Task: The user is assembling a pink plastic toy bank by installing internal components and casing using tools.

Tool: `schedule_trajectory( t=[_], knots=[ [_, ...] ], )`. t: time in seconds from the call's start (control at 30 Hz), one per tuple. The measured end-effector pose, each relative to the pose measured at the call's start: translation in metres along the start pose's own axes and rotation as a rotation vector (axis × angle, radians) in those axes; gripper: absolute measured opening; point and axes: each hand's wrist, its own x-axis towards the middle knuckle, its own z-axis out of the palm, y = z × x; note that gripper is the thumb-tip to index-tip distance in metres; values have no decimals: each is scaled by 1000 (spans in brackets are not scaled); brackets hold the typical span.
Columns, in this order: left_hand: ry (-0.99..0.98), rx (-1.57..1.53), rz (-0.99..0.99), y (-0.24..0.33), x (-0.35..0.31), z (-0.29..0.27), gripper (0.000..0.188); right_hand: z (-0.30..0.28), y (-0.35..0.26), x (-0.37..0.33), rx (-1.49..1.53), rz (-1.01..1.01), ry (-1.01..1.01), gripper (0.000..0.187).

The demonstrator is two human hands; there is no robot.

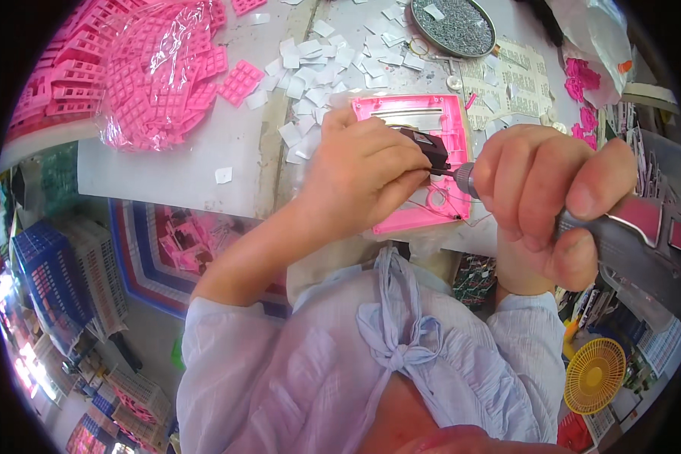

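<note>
My left hand [363, 166] is closed on a small black box-shaped part [429, 149], its fingertips at the part's near edge. In my right hand [541, 189] is a dark grey electric screwdriver [632, 238], held sideways with its tip pointing left. The screwdriver's bit [443, 172] reaches the black part beside my left fingertips. Any screw there is too small to make out. Beneath both lies an open pink plastic casing [455, 125] with a round opening, partly covered by my left hand. Thin wires [469, 219] trail over its near right corner.
A round dish of small grey screws [458, 29] stands at the back. Many white paper squares [310, 76] are scattered left of it. At far left lies a clear bag of pink grid-shaped parts [159, 83]. Blue baskets [53, 265] and a yellow basket [594, 374] are below table level.
</note>
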Motion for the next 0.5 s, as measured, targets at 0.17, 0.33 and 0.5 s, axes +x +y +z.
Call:
schedule_trajectory(
  t=[0.17,0.33,0.5],
  knots=[
    [33,84,65,-2,-2,2,27,5,5,-3,3,22,26,24],
    [-21,337,-121,-5,-15,-12,44,4,29,-1,-10,-6,77,24],
    [-21,355,-23,-19,-29,-5,52,10,51,-2,28,-43,129,25]
  ],
)
